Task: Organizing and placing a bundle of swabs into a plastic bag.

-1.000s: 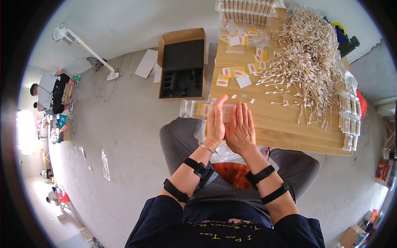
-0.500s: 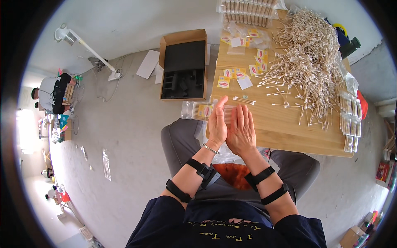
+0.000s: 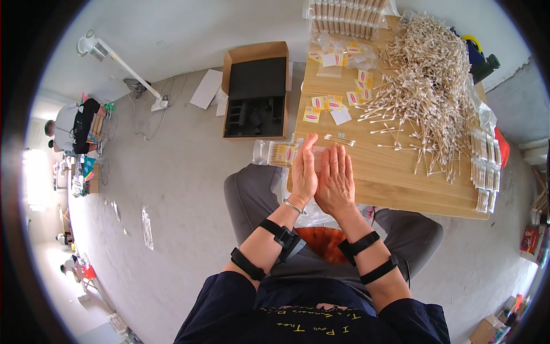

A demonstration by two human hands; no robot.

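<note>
My left hand (image 3: 304, 175) rests on edge at the table's near left corner, fingers stretched out and thumb lying along its inner side. Beside it my right hand (image 3: 335, 183) lies palm down, with straight fingers held together. A strip of thin sticks (image 3: 318, 153) shows between the two hands; the fingers cover most of it. Left of my left hand, a clear packet of cotton swabs (image 3: 276, 153) with a yellow label juts past the table edge. Whether the sticks belong to this packet, I cannot tell. A few loose swabs (image 3: 339, 140) lie just beyond my fingertips.
A large heap of cotton swabs (image 3: 427, 74) covers the table's right side. Filled packets (image 3: 486, 166) line the right edge, and more packets (image 3: 346, 17) are stacked at the back. Yellow-white cards (image 3: 327, 103) lie at left. An opened cardboard box (image 3: 255, 92) stands on the floor.
Both hands keep nearly the same place and pose. The whole view has shifted very slightly; nothing is visibly taken up or let go.
</note>
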